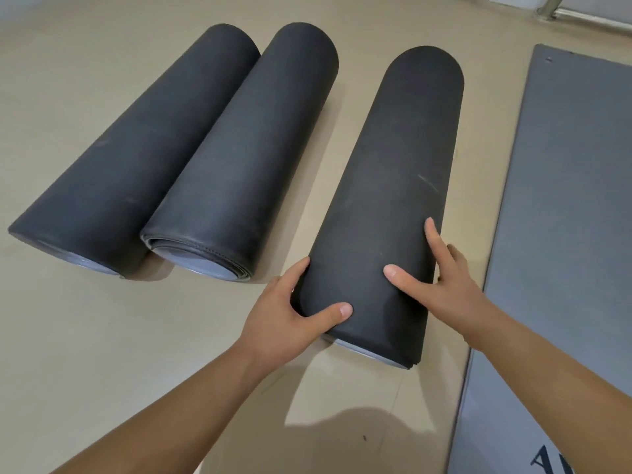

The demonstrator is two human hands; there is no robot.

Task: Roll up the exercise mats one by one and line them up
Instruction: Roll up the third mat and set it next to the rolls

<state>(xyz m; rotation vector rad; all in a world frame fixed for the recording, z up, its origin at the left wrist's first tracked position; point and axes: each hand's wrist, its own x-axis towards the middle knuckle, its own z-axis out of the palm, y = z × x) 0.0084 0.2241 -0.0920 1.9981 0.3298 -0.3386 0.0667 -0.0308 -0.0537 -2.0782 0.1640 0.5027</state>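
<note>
Three dark rolled mats lie on the beige floor. The left roll [130, 148] and the middle roll [246, 155] lie side by side and touch. The third roll [393, 186] lies apart to their right, angled the same way. My left hand [290, 316] clasps its near end from the left, thumb on top. My right hand [441, 285] presses on its right side, with fingers spread over the top. A grey mat [564, 234] lies flat on the floor at the right.
Bare beige floor [85, 336] stretches to the left and in front of the rolls. A metal post base [549, 12] and a rail stand at the far right corner. The flat mat carries dark lettering [550, 463] near its front edge.
</note>
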